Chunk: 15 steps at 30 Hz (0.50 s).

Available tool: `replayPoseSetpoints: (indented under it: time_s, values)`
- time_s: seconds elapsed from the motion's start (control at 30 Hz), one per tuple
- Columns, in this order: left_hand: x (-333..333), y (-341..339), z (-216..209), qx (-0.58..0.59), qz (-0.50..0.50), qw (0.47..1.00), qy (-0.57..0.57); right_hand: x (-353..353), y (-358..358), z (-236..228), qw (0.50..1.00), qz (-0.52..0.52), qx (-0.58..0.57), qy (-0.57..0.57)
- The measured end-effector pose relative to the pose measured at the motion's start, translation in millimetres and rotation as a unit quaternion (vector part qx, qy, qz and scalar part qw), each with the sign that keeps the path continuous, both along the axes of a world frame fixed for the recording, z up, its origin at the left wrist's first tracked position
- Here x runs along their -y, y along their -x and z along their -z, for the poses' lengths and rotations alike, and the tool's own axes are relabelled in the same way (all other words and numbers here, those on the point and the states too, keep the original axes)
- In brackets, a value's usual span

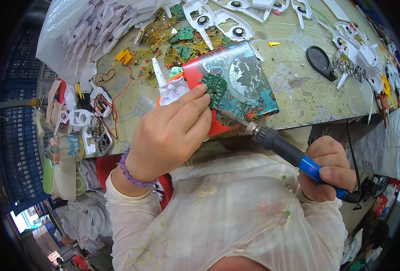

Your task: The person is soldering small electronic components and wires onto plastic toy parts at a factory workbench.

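My right hand is closed round a soldering iron with a black and blue handle. The iron's tip touches or nearly touches the lower edge of a green circuit board. My left hand grips that board by its left edge, fingertips pressed together; its thumb is hidden. Under the board lies a book-like block with a dark patterned cover and red edges. A white plastic shell with a long thin end sits just beyond my left fingers, partly covered by them.
Green boards with yellow wires lie heaped at the back. A plastic bag of white parts stands back left. A black-rimmed magnifying glass lies at the right, beside white parts and a spring. The table's front edge runs near my right hand.
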<state>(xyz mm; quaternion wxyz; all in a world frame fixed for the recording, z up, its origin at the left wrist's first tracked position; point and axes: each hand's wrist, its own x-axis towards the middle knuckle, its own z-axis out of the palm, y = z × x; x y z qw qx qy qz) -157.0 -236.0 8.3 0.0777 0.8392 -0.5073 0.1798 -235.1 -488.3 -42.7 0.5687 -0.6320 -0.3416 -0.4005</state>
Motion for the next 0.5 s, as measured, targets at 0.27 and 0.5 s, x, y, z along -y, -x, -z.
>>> replayPoseSetpoints:
  time_s: [0.27,0.5]
  values:
    - [-0.7,-0.8,2.3,-0.001,0.001,1.000,0.002,-2.0,5.8,-0.2,0.997,0.042,-0.057,0.027]
    - [0.7,2.3,-1.3,-0.015,-0.010,1.000,0.006,-9.5,7.4,-4.2,0.986,0.082,-0.122,-0.078]
